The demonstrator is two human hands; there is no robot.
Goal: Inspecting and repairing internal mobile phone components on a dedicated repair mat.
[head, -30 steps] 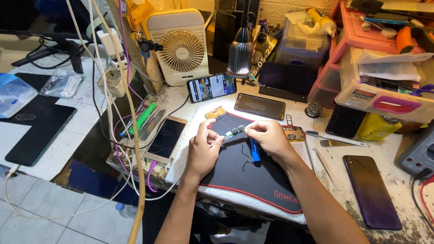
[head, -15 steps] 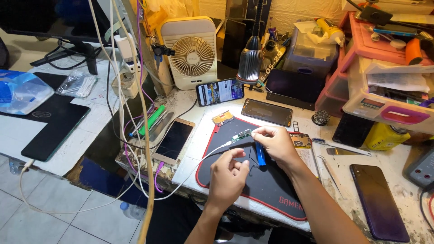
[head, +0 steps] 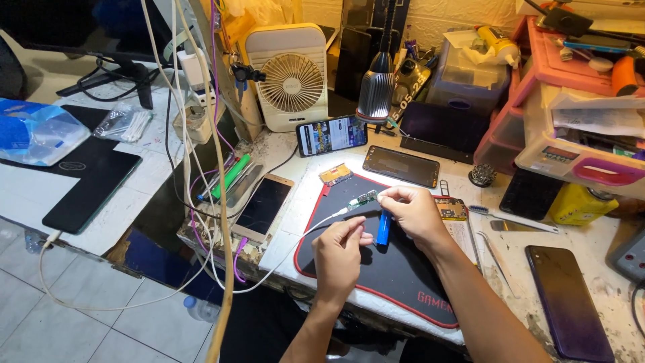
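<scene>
- Right hand [head: 418, 214] pinches a small green circuit board [head: 363, 199], a blue-handled tool [head: 383, 228] tucked in its grip.
- Left hand [head: 339, 252] pinches a white cable [head: 295, 243] above the black red-edged mat [head: 403, 275].

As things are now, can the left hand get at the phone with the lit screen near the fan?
Probably yes, but not free-handed. The left hand pinches the white cable, which it would have to drop first. Only open mat and table lie between it and the lit phone; the lamp stands just beside.
</scene>
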